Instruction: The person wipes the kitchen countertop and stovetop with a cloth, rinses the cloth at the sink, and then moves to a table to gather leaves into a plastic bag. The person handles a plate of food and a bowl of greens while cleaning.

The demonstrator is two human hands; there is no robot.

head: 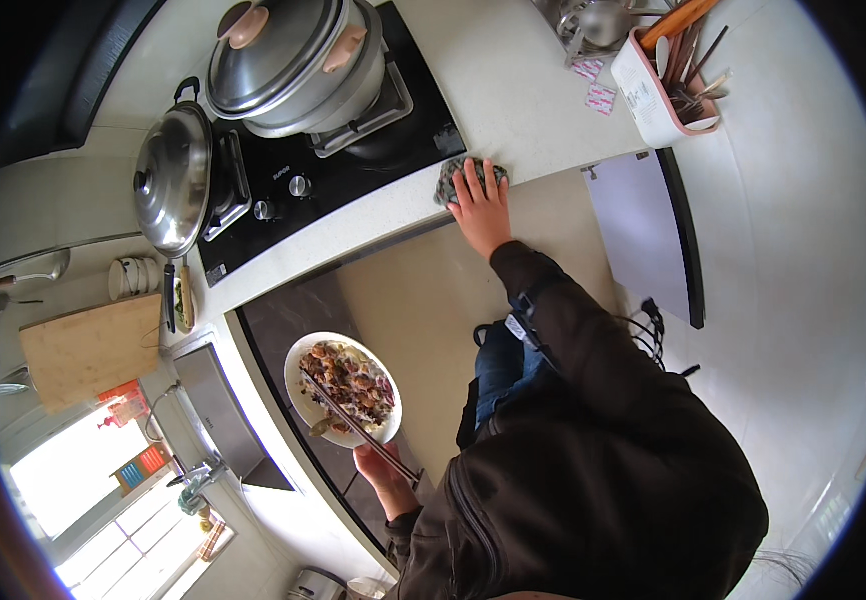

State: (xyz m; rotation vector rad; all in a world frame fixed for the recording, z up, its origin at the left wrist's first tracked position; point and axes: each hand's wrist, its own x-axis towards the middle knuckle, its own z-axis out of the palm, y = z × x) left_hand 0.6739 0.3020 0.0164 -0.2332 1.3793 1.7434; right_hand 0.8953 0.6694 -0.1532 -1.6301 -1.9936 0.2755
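Observation:
My left hand (382, 472) holds a white bowl (292, 375) of cooked food by its rim, away from the counter. A pair of chopsticks (373, 442) lies across the bowl, the thin ends in the food and the thick ends out past my hand. My right hand (484, 214) rests with spread fingers on a crumpled dark patterned cloth (448, 184) at the counter's front edge, beside the corner of the black gas stove (373, 176). Whether the fingers grip the cloth or only press it, I cannot tell.
A large lidded steel pot (313, 97) and a lidded pan (174, 180) stand on the stove. Behind the counter's right part is a white utensil holder (650, 105). A steel sink (223, 412), a wooden cutting board (92, 349) and knives (170, 300) are at the left.

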